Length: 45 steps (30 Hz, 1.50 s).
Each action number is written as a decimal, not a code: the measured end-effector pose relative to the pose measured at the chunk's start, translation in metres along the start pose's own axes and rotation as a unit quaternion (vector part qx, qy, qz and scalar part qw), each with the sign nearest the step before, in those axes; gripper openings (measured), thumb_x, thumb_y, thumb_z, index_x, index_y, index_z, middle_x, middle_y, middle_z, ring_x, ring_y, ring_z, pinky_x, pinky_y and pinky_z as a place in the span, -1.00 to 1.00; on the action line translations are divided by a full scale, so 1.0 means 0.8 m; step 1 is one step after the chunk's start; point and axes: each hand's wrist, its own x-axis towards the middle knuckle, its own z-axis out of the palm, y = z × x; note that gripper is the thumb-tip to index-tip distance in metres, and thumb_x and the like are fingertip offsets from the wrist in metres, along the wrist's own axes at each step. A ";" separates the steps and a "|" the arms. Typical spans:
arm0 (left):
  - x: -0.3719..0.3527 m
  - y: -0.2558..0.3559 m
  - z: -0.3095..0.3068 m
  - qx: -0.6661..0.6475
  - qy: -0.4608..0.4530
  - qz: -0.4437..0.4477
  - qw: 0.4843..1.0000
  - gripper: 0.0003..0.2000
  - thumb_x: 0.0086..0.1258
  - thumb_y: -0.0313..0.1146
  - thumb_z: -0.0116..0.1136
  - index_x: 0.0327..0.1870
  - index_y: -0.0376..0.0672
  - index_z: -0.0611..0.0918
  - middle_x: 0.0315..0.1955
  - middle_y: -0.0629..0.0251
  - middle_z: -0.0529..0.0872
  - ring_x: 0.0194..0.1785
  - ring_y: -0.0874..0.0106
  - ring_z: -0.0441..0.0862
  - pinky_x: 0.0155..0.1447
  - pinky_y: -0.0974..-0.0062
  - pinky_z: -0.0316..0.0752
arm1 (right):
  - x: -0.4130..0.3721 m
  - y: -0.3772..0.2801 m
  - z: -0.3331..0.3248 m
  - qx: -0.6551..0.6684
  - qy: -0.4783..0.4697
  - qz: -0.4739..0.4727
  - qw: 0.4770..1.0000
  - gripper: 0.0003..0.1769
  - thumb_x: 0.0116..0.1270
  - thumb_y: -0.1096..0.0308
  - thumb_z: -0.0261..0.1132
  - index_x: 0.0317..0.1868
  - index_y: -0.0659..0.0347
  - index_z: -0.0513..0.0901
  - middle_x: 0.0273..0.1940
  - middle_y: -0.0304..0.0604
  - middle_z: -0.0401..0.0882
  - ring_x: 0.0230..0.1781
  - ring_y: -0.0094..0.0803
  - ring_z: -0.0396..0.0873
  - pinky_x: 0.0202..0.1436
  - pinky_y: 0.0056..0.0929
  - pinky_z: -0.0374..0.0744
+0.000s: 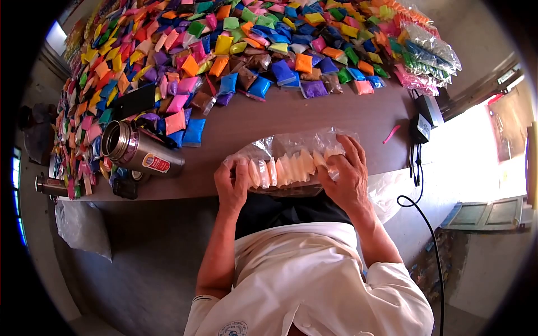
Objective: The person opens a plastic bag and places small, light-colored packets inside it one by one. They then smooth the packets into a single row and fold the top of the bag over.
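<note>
A clear plastic bag (pixel 274 147) holding a row of pale peach packets (pixel 291 168) lies across the front edge of the brown table (pixel 252 117). At its left end, my left hand (pixel 231 182) pinches the plastic between thumb and fingers. My right hand (pixel 344 173) is at the other end, its fingers bent around the plastic beside the last packets. The packets stand side by side in the bag, between my two hands.
Many colourful packets (pixel 227 84) are heaped across the table's back and left. A steel flask (pixel 148 154) lies at the left, near a black object (pixel 134 102). At the right are a black adapter (pixel 420 129) with cable and a pink strip (pixel 391 134).
</note>
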 end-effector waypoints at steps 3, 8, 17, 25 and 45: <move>0.000 -0.005 -0.001 0.003 -0.001 0.003 1.000 -0.71 0.55 -0.21 0.10 -0.32 -0.28 0.60 -0.51 0.38 0.59 -0.45 0.64 0.48 -0.42 0.60 0.35 | -0.002 0.000 0.000 0.005 0.001 0.002 1.000 -0.81 0.08 0.45 0.49 -0.38 0.27 0.62 0.25 0.08 0.52 0.32 0.11 0.42 0.29 -0.05 0.51; -0.001 -0.008 0.001 0.001 0.008 0.008 1.000 -0.69 0.54 -0.20 0.10 -0.34 -0.28 0.58 -0.51 0.36 0.58 -0.42 0.63 0.47 -0.41 0.56 0.35 | -0.011 0.010 0.013 0.024 0.011 -0.020 0.999 -0.80 0.07 0.45 0.50 -0.40 0.28 0.61 0.22 0.07 0.54 0.29 0.10 0.45 0.25 -0.08 0.54; 0.000 -0.004 0.000 0.009 0.003 0.006 1.000 -0.70 0.54 -0.22 0.11 -0.36 -0.28 0.58 -0.52 0.37 0.57 -0.43 0.63 0.45 -0.42 0.56 0.32 | -0.003 0.004 -0.005 0.077 0.009 0.000 0.997 -0.84 0.04 0.52 0.45 -0.39 0.28 0.61 0.13 0.06 0.61 0.20 0.06 0.53 0.23 -0.12 0.55; 0.000 -0.007 0.001 0.007 0.004 0.015 1.000 -0.69 0.54 -0.21 0.11 -0.35 -0.28 0.58 -0.53 0.35 0.57 -0.43 0.61 0.46 -0.41 0.55 0.34 | -0.014 0.050 -0.001 0.188 0.154 0.148 0.959 -0.61 0.15 0.61 0.25 0.04 0.28 0.59 0.11 0.00 0.65 0.16 -0.14 0.60 0.24 -0.27 0.51; 0.000 -0.010 -0.001 0.014 0.000 0.009 1.000 -0.71 0.55 -0.23 0.08 -0.31 -0.30 0.61 -0.47 0.30 0.63 -0.37 0.54 0.53 -0.31 0.50 0.42 | 0.028 0.084 -0.007 0.177 0.057 0.115 0.976 -0.80 0.36 0.53 0.33 -0.02 0.31 0.69 -0.30 -0.14 0.68 -0.32 -0.45 0.65 -0.14 -0.50 0.61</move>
